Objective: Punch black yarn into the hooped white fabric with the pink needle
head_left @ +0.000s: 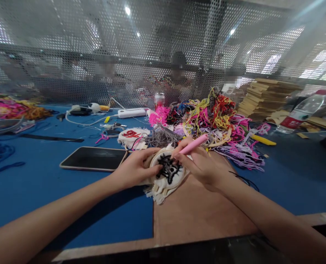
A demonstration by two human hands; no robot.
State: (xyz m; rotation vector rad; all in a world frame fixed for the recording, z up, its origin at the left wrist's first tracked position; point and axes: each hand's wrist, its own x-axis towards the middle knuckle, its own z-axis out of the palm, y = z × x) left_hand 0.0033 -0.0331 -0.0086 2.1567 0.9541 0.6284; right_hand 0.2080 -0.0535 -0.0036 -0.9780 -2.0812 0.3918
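Head view: the hoop point(182, 178) is at the middle of the scene, above the left edge of the brown board point(201, 216) on the blue table point(116, 216). The left hand point(135, 167) grips its left side, thumb pressed on the face by the black loops point(167, 172); the other fingers are partly hidden. The right hand point(205, 163) pinches a pink pen point(194, 143) between thumb and fingers, slanting down to the left; its tip is hidden, so contact with the cloth cannot be told.

The likeliest trouble is a prick, if the pen has a sharp point: the left thumb lies close to where it aims, and any fingers under the hoop could be in its path. A loose left grip might let the hoop tip under a push, pulling loops out or uneven. Black yarn point(247, 181) curls beside the right forearm; if it feeds the pen, which I cannot tell, the arm could snag it. The yarn heap point(204, 117) on the far side is near enough to tangle with it. The phone point(94, 158), just left, could be nudged by the left hand.
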